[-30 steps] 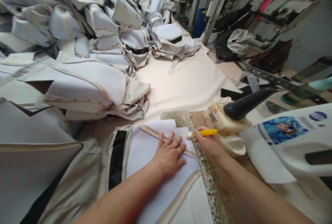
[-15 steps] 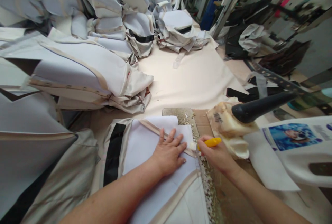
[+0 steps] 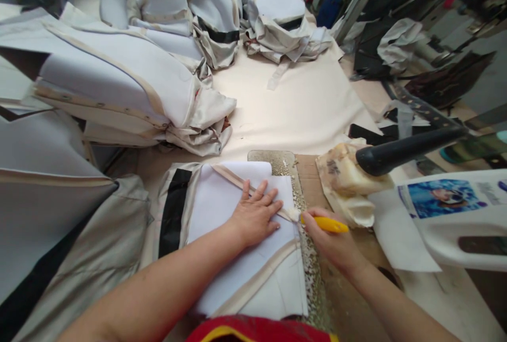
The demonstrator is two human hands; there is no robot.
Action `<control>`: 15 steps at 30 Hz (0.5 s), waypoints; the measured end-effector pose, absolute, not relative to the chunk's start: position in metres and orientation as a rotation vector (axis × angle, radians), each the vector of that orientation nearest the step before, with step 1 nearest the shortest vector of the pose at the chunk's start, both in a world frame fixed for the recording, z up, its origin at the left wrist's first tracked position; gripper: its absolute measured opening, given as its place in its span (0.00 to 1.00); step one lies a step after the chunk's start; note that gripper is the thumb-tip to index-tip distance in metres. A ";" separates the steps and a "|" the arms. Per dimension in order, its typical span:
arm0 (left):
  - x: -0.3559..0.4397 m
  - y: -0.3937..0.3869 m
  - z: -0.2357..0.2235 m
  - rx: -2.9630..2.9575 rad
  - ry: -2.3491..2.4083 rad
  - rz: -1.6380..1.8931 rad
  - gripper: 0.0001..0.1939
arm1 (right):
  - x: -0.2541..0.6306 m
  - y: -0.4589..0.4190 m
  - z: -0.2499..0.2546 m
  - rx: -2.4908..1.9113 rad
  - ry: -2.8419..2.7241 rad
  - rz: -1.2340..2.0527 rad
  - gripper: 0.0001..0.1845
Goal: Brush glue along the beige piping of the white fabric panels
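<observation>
A white fabric bag piece with beige tape strips and a black band lies flat before me. My left hand rests on it, palm down with fingers spread. At the piece's right edge, my right hand grips a brush by its yellow handle. The brush's pale tip is at the end of a beige strip, by the edge. Under that edge lies a board crusted with dried whitish residue.
Bag pieces are heaped at the left and back. To the right are a yellowish crusted block with a black handle over it, and a white plastic jug with a picture label. Cream cloth covers the table behind.
The view has tipped downward, so the scene sits higher. The brush handle now slopes the other way, and its tip is over the strip's end. My left hand stays on the fabric piece.
</observation>
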State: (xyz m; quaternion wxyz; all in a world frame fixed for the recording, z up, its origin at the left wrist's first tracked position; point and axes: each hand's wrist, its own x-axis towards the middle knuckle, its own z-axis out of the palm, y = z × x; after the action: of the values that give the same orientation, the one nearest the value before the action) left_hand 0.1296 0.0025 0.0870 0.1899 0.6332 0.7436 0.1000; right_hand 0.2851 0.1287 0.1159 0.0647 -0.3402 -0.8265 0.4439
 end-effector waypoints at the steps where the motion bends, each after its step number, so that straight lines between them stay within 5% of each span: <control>1: 0.130 0.003 0.087 1.784 2.091 0.274 0.25 | 0.290 0.126 0.119 -1.010 -2.505 1.332 0.15; 15: 0.133 0.001 0.083 1.840 2.133 0.268 0.25 | 0.293 0.125 0.109 -0.844 -2.542 1.059 0.13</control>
State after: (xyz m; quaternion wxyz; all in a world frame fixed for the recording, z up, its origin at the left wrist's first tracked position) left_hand 0.1331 0.0011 0.0829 0.1553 0.6422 0.7448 0.0937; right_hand 0.2925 0.1255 0.1092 0.1301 -0.2904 -0.8751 0.3646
